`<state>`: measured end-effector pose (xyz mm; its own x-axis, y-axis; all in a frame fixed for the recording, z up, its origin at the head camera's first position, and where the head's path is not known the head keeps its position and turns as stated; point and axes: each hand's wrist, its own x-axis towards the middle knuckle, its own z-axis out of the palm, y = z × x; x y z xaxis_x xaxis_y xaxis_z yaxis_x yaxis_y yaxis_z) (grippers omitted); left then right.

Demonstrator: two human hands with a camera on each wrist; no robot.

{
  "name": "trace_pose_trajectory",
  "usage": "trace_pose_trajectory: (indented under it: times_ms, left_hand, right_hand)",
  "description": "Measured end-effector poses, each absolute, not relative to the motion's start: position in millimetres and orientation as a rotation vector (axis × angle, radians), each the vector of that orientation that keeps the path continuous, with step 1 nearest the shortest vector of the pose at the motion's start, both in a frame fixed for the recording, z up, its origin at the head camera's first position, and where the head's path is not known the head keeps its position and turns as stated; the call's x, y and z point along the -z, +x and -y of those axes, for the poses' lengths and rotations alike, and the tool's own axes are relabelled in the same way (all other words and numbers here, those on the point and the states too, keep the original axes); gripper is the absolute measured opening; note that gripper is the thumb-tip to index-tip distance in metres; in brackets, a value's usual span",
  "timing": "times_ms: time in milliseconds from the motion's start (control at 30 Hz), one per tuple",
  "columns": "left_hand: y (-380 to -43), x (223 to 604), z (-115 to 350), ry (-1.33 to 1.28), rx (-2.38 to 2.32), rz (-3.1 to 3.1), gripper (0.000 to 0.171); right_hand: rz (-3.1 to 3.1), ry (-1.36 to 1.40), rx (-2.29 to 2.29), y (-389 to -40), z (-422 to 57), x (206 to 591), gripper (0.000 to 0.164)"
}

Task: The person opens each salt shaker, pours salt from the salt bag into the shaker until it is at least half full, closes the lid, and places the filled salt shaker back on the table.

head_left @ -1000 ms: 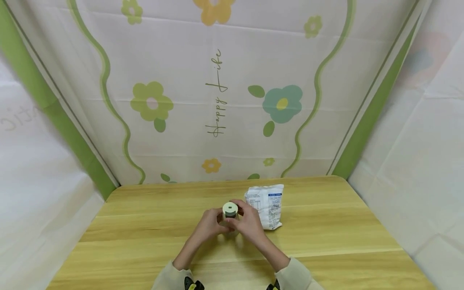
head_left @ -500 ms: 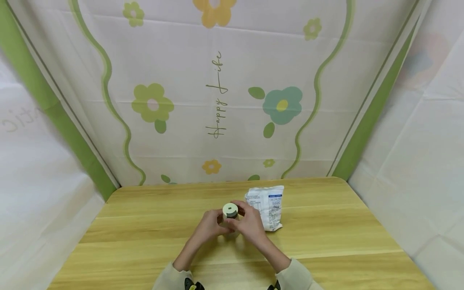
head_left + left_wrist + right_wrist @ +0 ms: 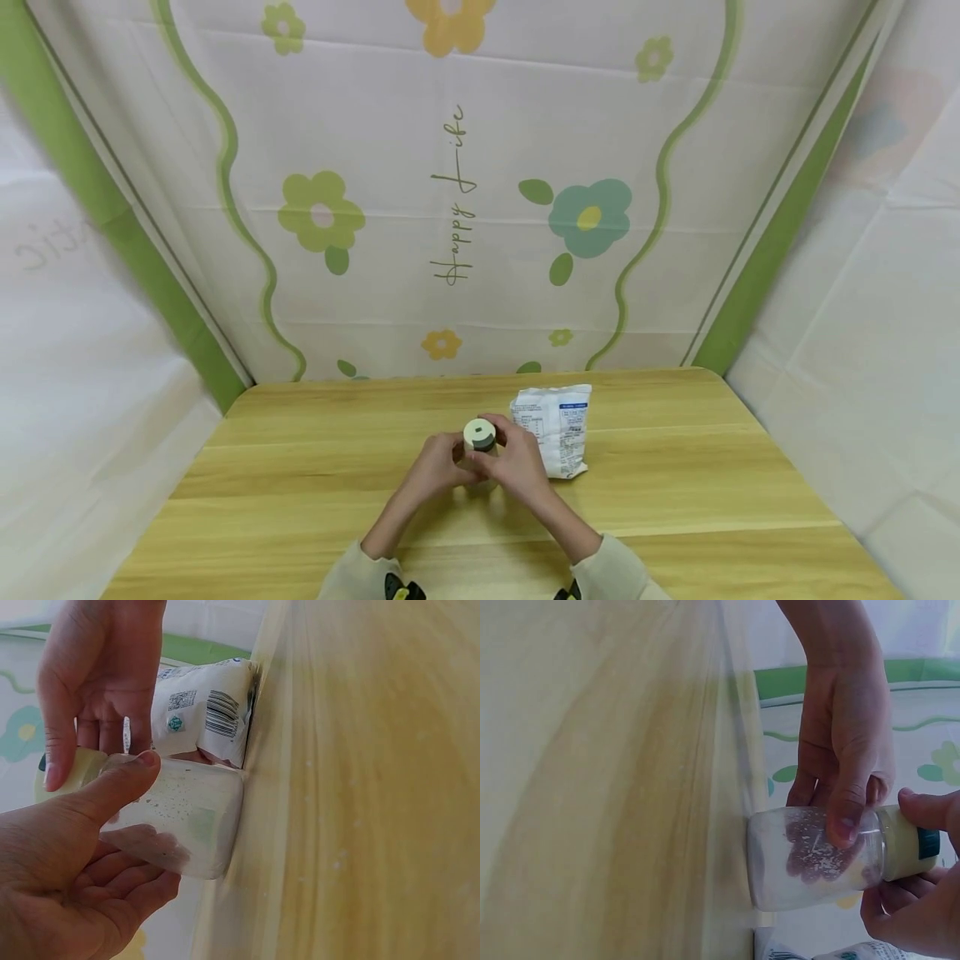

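Observation:
A clear jar stands upright on the wooden table, with white grains clinging inside its wall. Its cream lid carries a dark green patch on the side and a small dark mark on top. My left hand holds the jar's body, thumb on the near side and fingers behind, seen through the clear wall. Around the lid, the thumb and fingers of my right hand grip from the other side. In the right wrist view the lid sits on the jar's neck; whether it is loose I cannot tell.
A white printed bag with a barcode lies just behind and right of the jar, close to my right hand. The wooden table ends at a flowered cloth wall; cloth also hangs on both sides.
The lid's dark green patch has shifted a little counterclockwise, toward the right, under my right hand. Both hands keep their hold on the jar, and the bag stays put.

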<state>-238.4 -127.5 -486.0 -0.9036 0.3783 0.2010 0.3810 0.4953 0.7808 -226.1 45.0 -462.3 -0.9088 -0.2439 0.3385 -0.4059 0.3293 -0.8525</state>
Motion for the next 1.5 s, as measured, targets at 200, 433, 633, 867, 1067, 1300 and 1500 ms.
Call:
trace_pose_trajectory:
  times_ms: [200,433,633,867,1067,1300,1500]
  left_hand:
    - [-237.3,487.1,126.7,-0.68,1.416,2.722,0.026]
    - [-237.1,485.9,127.4,-0.666,1.389,2.736,0.025]
    - [-238.7,486.3,128.0,-0.678,1.373,2.724,0.027]
    - [-239.2,485.7,127.0,-0.685,1.379,2.725,0.031]
    - [-238.7,486.3,127.0,-0.685,1.361,2.728,0.038]
    - [-237.5,487.6,126.3,-0.691,1.408,2.7,0.047]
    - [-235.5,488.1,126.8,-0.663,1.41,2.714,0.055]
  right_hand:
    - [2.444,0.602,-1.625,-225.0,-45.8,459.2,0.053]
    - [2.44,0.591,-1.635,-225.0,-46.5,455.6,0.057]
    - [2.415,0.6,-1.644,-222.7,-48.9,453.6,0.058]
    - [2.402,0.564,-1.674,-218.9,-52.5,452.2,0.058]
    - [2.39,0.533,-1.692,-215.3,-56.9,451.7,0.055]
    - [2.392,0.523,-1.696,-210.2,-64.9,450.4,0.052]
    - [2.412,0.527,-1.729,-203.4,-72.8,449.5,0.053]
